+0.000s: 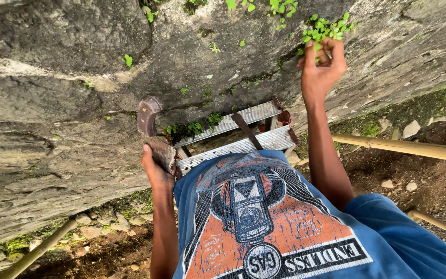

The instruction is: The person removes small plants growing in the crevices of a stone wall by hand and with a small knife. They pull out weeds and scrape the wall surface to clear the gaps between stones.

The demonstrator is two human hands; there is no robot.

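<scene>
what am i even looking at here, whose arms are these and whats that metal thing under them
This is a single picture from a camera worn on a person's head, looking steeply down, so you see their own blue printed shirt and both bare arms. The metal thing is the top of an aluminium stepladder that leans towards a rough grey stone wall. The left hand grips a curved, rusty blade, something like a sickle. The right hand reaches up, its fingers closed round a clump of small green weeds growing from a crack in the wall. Far below are bare earth, stones and bamboo poles.
</scene>
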